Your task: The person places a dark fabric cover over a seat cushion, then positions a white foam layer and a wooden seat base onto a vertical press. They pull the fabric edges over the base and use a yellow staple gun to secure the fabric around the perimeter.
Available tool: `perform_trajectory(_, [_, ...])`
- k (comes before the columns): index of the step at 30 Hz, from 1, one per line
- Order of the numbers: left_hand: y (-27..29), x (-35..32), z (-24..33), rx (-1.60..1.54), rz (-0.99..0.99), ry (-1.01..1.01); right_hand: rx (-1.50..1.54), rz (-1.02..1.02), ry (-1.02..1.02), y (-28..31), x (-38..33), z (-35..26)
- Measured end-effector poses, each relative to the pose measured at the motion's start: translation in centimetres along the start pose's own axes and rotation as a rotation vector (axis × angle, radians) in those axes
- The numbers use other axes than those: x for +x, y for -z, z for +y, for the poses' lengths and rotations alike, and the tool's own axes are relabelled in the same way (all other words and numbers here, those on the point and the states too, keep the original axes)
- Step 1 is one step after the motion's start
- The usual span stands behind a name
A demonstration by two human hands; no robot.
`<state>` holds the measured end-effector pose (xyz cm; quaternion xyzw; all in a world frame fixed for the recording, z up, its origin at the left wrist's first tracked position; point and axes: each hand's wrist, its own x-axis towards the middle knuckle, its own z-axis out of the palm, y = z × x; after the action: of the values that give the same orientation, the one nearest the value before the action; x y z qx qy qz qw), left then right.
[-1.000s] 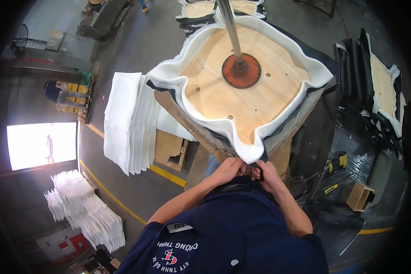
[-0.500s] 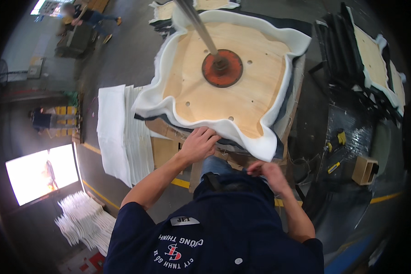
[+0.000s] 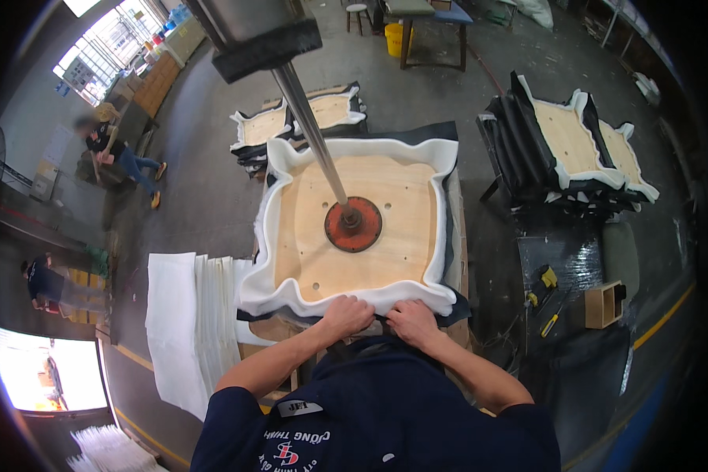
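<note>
A square plywood seat panel (image 3: 354, 228) is lying flat on the table (image 3: 458, 259), directly in front of the person, and is being pressed down at its middle by a round red press plate (image 3: 353, 225) on a slanting steel rod (image 3: 311, 130). The panel is being bordered on all four sides by thick white foam padding (image 3: 271, 236), which is curling up over the wooden edge in soft waves, and a dark fabric cover (image 3: 417, 130) is showing beneath the foam at the far edge and at the near right corner.

The near rim of the foam is being gripped by both hands, side by side and almost touching. The left hand (image 3: 346, 315) is being held knuckles-up, its fingers curled together and clamped on the foam edge. The right hand (image 3: 411, 321) is being held likewise, its fingers closed on the same edge and the dark fabric under it. Both forearms are being extended forward from a dark blue shirt (image 3: 377, 425).

A stack of white foam sheets (image 3: 185, 322) is lying at the left of the table. More padded seat panels (image 3: 582, 145) are being kept in a leaning row at the right, and another low pile (image 3: 299, 118) is lying beyond the table. Yellow-handled tools (image 3: 544, 295) and a small wooden box (image 3: 603, 304) are lying on a dark surface at the right. Two other people (image 3: 118, 153) are standing far off at the left.
</note>
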<state>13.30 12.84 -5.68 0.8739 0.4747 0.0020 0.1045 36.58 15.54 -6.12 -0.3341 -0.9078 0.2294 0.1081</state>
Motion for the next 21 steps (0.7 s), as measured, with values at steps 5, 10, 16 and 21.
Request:
perform_trajectory(5, [0.2,1.1,-1.5,-0.117,-0.101,-0.322,0.046,0.195,-0.002,-0.4,-1.7,0.4])
perform_trajectory(10, [0.9,0.1,-1.3,-0.2,0.031,-0.395,0.042,0.228,-0.044,-0.4,-1.8,-0.6])
perform_trajectory(16, [1.6,0.0,-0.2,-0.272,0.01,-0.18,0.185,0.094,-0.126,1.4,-1.5,0.3])
perform_trajectory(21, [1.3,0.4,-0.5,-0.233,-0.022,-0.198,0.175,0.12,-0.187,2.3,-2.9,1.9])
